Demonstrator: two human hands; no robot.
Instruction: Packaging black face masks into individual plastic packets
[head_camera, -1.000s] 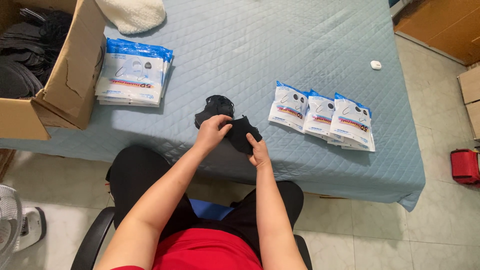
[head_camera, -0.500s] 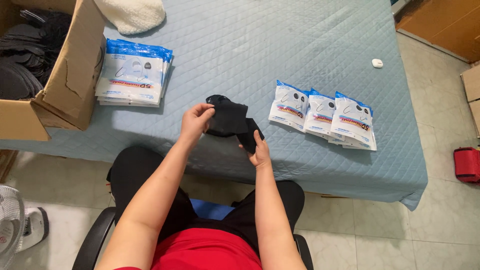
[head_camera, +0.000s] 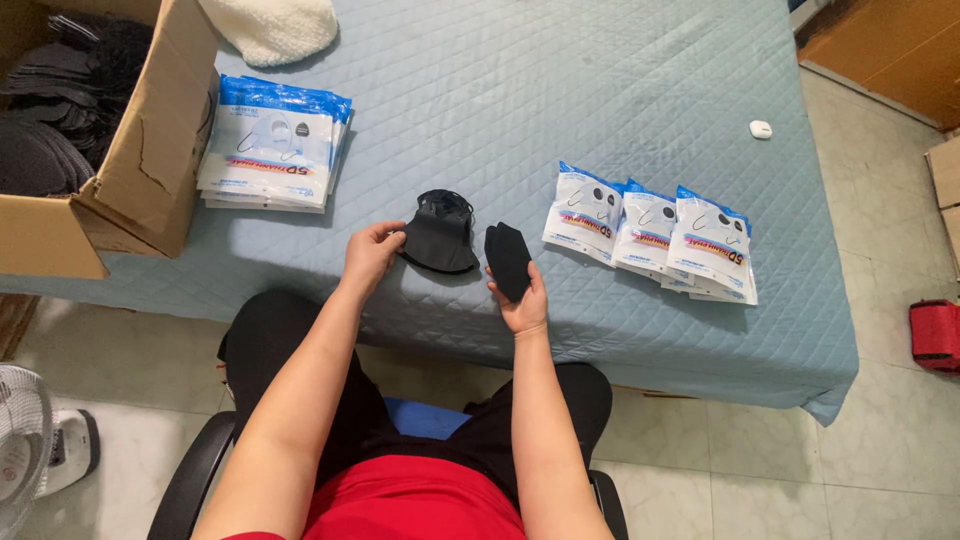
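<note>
Since the earlier frames, the hands had drawn apart: the left hand (head_camera: 368, 256) pinched the edge of a small stack of black masks (head_camera: 438, 232) lying on the quilted blue table cover (head_camera: 520, 90), while the right hand (head_camera: 522, 300) gripped one folded black mask (head_camera: 508, 260). Peeling by the edge likely kept the soft, thin fabric flat. Glossy packets (head_camera: 650, 235) lay just right.

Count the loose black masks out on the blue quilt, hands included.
2: a small stack of black masks pinched by the left hand, and one folded mask in the right hand. The stack hides more.
</note>
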